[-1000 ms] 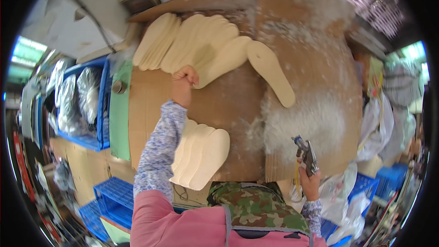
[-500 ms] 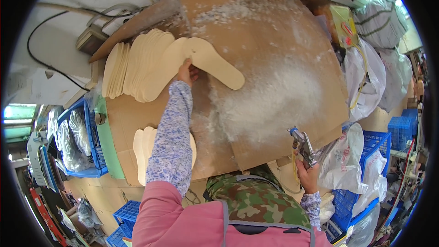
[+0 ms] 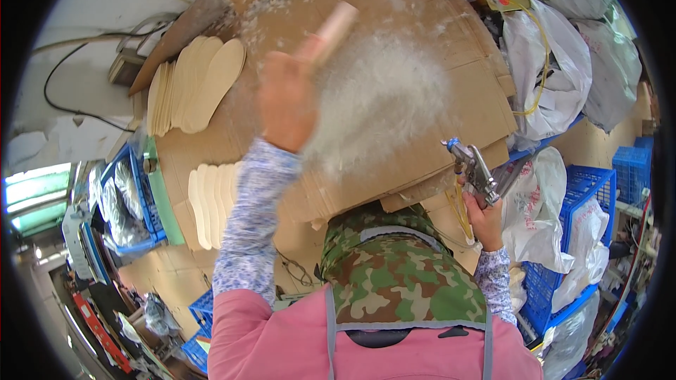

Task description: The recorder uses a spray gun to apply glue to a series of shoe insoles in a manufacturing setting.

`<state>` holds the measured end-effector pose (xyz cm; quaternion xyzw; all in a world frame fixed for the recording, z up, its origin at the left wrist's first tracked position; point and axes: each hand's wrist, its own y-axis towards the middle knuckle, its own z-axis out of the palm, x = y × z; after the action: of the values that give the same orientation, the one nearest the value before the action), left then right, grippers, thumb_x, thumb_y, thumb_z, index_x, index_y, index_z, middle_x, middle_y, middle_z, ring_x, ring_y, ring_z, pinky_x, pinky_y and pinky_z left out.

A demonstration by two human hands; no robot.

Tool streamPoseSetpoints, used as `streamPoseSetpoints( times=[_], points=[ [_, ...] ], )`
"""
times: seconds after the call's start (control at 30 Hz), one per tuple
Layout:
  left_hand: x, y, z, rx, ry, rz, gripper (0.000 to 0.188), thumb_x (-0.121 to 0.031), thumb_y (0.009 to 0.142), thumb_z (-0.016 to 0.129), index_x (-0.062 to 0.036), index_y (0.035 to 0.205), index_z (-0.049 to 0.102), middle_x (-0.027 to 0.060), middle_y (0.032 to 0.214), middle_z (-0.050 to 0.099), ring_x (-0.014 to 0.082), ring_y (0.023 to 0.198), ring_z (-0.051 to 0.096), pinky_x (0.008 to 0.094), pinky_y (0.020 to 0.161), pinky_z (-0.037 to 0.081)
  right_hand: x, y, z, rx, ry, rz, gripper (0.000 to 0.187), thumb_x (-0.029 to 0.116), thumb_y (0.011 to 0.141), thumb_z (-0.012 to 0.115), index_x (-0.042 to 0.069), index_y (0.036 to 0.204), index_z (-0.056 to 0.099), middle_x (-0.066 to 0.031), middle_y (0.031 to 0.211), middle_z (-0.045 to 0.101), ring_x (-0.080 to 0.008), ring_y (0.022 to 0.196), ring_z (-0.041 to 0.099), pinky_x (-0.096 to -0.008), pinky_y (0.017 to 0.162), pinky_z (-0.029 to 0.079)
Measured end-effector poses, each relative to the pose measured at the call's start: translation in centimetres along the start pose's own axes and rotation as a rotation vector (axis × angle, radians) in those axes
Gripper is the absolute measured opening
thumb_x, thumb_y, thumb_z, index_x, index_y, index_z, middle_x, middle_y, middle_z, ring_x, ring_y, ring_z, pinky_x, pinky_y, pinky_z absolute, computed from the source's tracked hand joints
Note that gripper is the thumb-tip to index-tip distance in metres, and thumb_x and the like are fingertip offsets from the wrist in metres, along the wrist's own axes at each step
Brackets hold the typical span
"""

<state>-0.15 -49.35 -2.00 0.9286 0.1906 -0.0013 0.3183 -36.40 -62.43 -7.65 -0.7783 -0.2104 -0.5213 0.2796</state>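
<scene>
My left hand [image 3: 287, 102], smeared by motion, is raised over the cardboard-covered table. It grips a cream insole [image 3: 334, 34], seen almost edge-on and blurred. My right hand [image 3: 486, 224] is closed around the handle of a metal spray gun [image 3: 480, 174] by the table's near right edge. The gun's blue-ringed nozzle points up and left. Fanned cream insoles [image 3: 208, 84] lie at the table's left. Nearer to me, a second row of insoles [image 3: 204, 204] is partly covered by my left sleeve.
Whitish residue [image 3: 394, 98] coats the cardboard [image 3: 465, 123]. A blue crate with plastic bags [image 3: 130, 204] stands left; another blue crate [image 3: 584, 200] and white bags [image 3: 539, 204] stand right. A yellow hose [image 3: 546, 63] hangs at the right edge. A dark cable [image 3: 49, 84] curves at the left.
My left hand has lifted an insole off the fanned stack and brought it nearer, tilting it edge-on. The right hand still holds the spray gun. The whole view has shifted.
</scene>
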Motion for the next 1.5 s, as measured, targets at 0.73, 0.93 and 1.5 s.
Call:
streamPoseSetpoints(
  times=[0.73,0.93,1.5],
  points=[
    [-1.9,-24.1,3.4,0.257,-0.819,-1.23,0.04,0.005,0.079,0.047,0.0013,0.119,0.05,0.0149,0.101,0.059,0.0221,0.084,0.059,0.0309,0.073,0.049,4.6,-3.2,9.7,0.488,-0.235,-0.3,0.037,0.001,0.082,0.061,-0.002,0.118,0.052,-0.0171,0.106,0.059,-0.0294,0.096,0.06,-0.0324,0.084,0.045],
    [-0.9,-24.1,2.6,0.219,-1.147,-1.361,0.041,0.002,0.081,0.047,0.0011,0.121,0.049,0.0114,0.106,0.061,0.0143,0.086,0.06,0.0241,0.067,0.048,5.2,-4.7,13.9,0.511,-0.321,-0.295,0.038,0.001,0.08,0.062,0.0,0.117,0.05,-0.018,0.103,0.057,-0.0357,0.094,0.057,-0.0352,0.082,0.046],
    [-0.3,-24.4,2.4,0.246,-1.317,-1.358,0.037,-0.002,0.084,0.049,-0.0006,0.121,0.055,0.0081,0.107,0.061,0.0135,0.09,0.059,0.023,0.074,0.046,4.2,-3.3,11.9,0.185,-0.391,-0.273,0.023,0.008,0.087,0.06,0.003,0.109,0.054,-0.0147,0.078,0.058,-0.0274,0.068,0.058,-0.0327,0.062,0.045]
  ],
)
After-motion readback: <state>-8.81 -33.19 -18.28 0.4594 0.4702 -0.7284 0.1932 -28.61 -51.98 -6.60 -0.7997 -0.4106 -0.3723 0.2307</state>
